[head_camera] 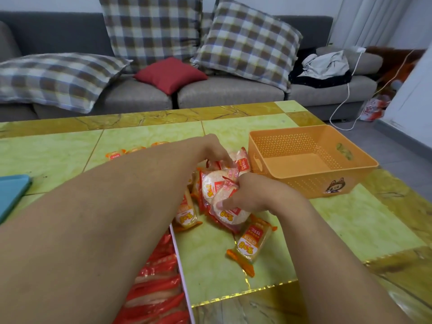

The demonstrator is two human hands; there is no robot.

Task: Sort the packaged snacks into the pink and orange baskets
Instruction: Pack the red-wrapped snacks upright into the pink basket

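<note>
red packets (159, 293) in pink basket (181, 272)

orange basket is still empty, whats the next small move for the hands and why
Probably lift the right hand, which grips red-edged round packs from the pile, clear of it and decide their basket. The orange basket sits empty just to its right, while red-wrapped packs already fill the white-rimmed container near the left arm, so they likely belong there. The left hand also grips packs in the pile.

Left of the orange basket (313, 160), the left forearm (117, 206) covers most of the pink basket (180, 272) and several orange packets (131, 153). The left hand (210, 148) hides its own fingertips. A teal object (11, 192) is cut off.
</note>
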